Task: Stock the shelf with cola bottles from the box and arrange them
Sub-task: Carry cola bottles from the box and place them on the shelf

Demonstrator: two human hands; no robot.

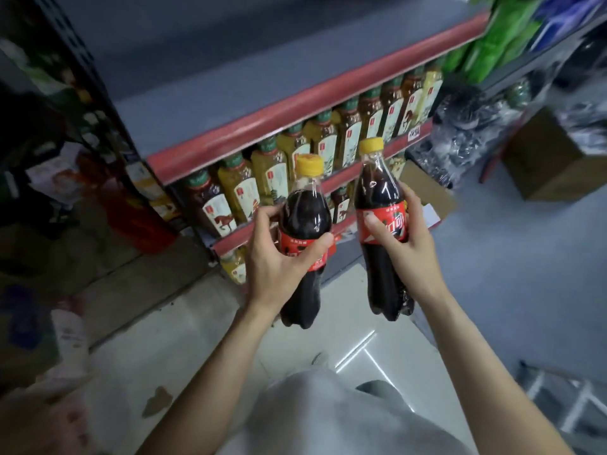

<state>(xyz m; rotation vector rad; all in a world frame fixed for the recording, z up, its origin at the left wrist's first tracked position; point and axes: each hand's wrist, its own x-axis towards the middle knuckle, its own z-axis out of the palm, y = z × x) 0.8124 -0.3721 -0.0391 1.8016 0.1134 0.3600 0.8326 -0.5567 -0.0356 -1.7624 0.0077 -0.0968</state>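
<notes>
Two cola bottles (303, 238) side by side before shelf (315, 103).

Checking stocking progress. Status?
Left hand gripping one cola bottle, right hand another. Both upright, off the shelf. Nothing in the way.

2 glossy clear-plastic cola bottles (303, 238) with matt yellow caps (309, 165) and shiny red film labels are seen against a painted metal shelf (315, 96), glazed floor tiles (368, 349) and a matt cardboard box (545, 165).
</notes>
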